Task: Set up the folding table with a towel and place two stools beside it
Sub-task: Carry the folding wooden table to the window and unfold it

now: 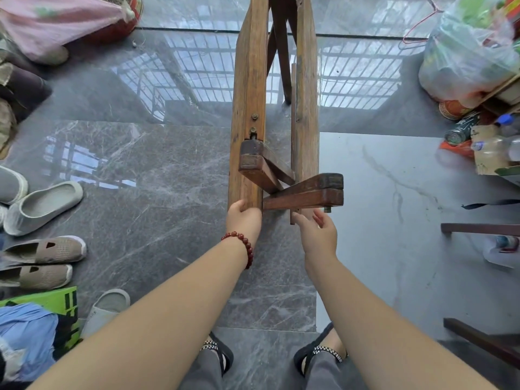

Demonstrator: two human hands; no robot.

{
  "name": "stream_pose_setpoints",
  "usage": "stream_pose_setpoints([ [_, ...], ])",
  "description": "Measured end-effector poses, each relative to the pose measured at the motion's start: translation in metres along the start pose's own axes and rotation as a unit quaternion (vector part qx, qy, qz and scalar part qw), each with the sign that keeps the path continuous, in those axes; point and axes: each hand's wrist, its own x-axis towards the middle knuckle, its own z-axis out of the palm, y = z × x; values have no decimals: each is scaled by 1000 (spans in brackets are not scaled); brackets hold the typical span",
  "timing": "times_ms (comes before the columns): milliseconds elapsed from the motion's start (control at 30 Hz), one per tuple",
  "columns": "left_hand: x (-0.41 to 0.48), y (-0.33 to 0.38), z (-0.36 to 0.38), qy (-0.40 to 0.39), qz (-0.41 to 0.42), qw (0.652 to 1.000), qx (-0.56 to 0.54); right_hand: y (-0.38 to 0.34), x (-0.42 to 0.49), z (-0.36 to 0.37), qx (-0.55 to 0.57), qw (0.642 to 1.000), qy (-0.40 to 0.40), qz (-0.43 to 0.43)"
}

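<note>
A: Which step is this?

B: Opening it out, by the look of it. The folded brown wooden table [249,80] stands on edge on the grey marble floor [140,164], straight ahead of the person. The left hand [243,218] grips its left panel's near end. The right hand [319,235] hovers beside the right panel, fingers spread, holding nothing.

A: Next?

B: Probably a right-hand grip, then pulling the 2 panels apart.

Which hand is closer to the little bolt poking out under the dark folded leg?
Right. The right hand hovers open just below-left of the bolt; the left hand grips the folding table, farther left.
</note>
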Motion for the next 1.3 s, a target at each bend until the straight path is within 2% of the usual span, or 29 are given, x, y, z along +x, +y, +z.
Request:
stream_pose_setpoints([
  [67,0,5,0,38,-57,994,-87,1,-5,3,107,991,38,66],
  [133,-3,8,1,57,-140,973,-172,-3,-10,8,231,963,25,134],
  [200,-4,12,3,8,-198,944,-262,-11,-12,14,339,925,-26,169],
  [300,-5,23,5,-87,-218,903,-359,-15,0,21,441,875,-76,186],
  [400,-8,29,4,-138,-200,891,-384,-20,5,25,453,867,-86,191],
  [700,-3,23,7,-159,-184,876,-416,-21,9,31,467,854,-97,206],
  [900,-9,31,4,-161,-202,868,-424,-23,12,26,460,849,-90,244],
  [1067,-13,31,6,-153,-189,865,-439,-23,13,28,471,838,-71,266],
  [1167,-15,31,7,-124,-178,870,-442,-25,15,27,480,837,-31,262],
  [1300,-15,30,6,-91,-167,879,-438,-36,8,15,518,814,3,264],
])
